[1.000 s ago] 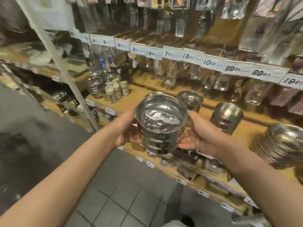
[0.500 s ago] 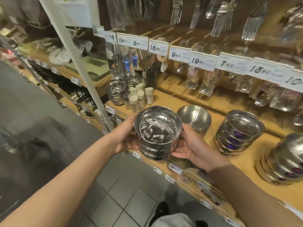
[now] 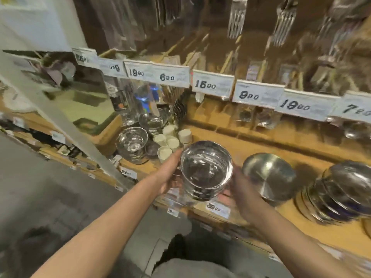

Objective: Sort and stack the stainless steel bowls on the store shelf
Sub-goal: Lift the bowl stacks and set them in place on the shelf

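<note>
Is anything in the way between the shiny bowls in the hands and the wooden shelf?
Nothing visible. The stack of bowls is held between the left hand and right hand over the shelf front. The single bowl sits to the right, the white-capped jars to the left.

Housewares shop: white paper price tags (image 3: 213, 84) w/ printed prices along wooden shelf (image 3: 261, 143) edges, stacked shiny steel bowls (image 3: 339, 193), packaged forks (image 3: 283, 23) hanging above.

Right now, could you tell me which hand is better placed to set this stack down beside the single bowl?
Probably the right hand: it cups the bowl stack on the side nearest the single bowl; the left hand holds the far side.
</note>
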The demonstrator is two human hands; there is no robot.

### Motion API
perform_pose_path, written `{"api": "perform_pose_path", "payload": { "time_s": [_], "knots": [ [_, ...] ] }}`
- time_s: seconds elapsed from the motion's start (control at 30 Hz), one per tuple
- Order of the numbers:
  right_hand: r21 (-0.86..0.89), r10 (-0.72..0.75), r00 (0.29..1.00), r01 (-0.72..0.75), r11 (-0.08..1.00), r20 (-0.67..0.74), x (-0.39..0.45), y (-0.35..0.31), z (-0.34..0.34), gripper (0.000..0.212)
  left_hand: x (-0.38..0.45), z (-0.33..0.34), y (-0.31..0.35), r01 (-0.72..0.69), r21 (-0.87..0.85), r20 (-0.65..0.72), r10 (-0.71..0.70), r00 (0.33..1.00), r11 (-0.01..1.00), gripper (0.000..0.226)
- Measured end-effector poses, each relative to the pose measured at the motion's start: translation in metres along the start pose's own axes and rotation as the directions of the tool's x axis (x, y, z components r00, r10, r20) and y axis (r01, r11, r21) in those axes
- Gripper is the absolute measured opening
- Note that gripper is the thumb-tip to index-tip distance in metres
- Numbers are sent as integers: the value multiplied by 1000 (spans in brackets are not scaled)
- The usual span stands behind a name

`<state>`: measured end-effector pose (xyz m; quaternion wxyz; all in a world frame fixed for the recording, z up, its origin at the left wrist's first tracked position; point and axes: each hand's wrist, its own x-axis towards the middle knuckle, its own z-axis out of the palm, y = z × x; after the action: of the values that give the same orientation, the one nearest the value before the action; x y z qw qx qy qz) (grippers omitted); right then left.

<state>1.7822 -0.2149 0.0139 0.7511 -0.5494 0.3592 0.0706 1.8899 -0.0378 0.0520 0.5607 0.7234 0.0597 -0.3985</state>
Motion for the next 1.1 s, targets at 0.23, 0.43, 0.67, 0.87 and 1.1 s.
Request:
{"api": "perform_pose_path", "payload": {
  "time_s": [0.23, 0.43, 0.67, 0.87, 1.1],
  "knots": [
    [266, 61, 976, -3, 964, -210, 29, 4, 24, 52, 67, -9, 26, 57, 56, 156, -65, 986, 997, 51],
    [411, 138, 941, 2, 912, -310, 39, 10, 31, 43, 92, -2, 29, 86, 78, 224, -102, 969, 993, 58],
    [381, 117, 920, 37, 924, -374, 48, 7, 31, 40, 103, 6, 31, 165, 1, 210, -161, 964, 986, 42],
    [333, 83, 936, 38, 942, -341, 51, 2, 29, 37, 105, 4, 39, 170, -6, 190, -165, 968, 986, 35],
    [190, 13, 943, 54, 980, -334, 39, 5, 26, 35, 97, -6, 43, 131, 45, 212, -137, 968, 990, 41]
  ]
}}
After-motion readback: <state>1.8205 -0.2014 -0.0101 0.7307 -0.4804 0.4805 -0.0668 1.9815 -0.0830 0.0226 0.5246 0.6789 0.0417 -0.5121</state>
